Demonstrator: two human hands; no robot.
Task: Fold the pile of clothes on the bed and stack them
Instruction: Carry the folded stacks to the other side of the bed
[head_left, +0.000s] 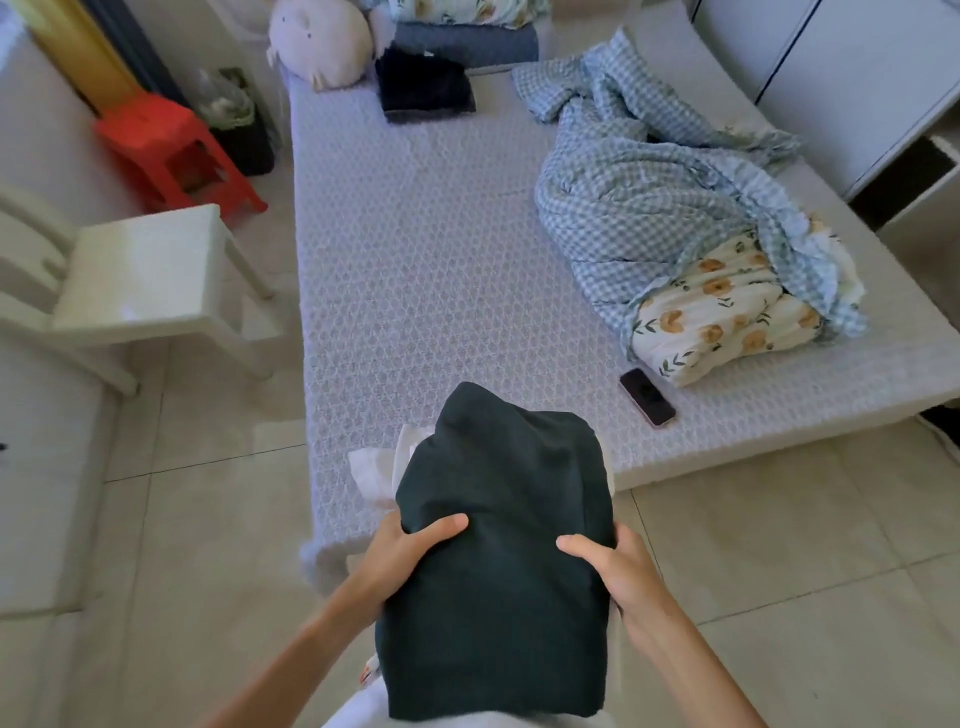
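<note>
1. Holding a dark green garment (498, 545) at the foot of the bed (441, 260); both hands grip it at its sides, thumbs on top, other fingers hidden beneath.
2. Left hand (410, 545) pinches the left edge; right hand (618, 571) pinches the right edge. Each grip is pressed onto cloth, not spread.
3. Garment looks folded into a rough rectangle. Long axis runs away from the person, toward the head of the bed. Far end overhangs the bed corner; near end hangs by the body.
4. White cloth (379, 467) shows under the garment's left side, on the bed corner. Cannot tell if it is carried or lying there.
5. Dark folded stack (423, 88) sits at the far end, near a plush pillow (322, 39). It lies straight ahead along the garment's long axis, well apart from both hands, slightly left, so the left hand is marginally nearer.
6. Judgement: next move is likely a carry forward to set the piece down.
7. Phone (648, 397) and checked quilt (675, 208) lie to the right.
</note>
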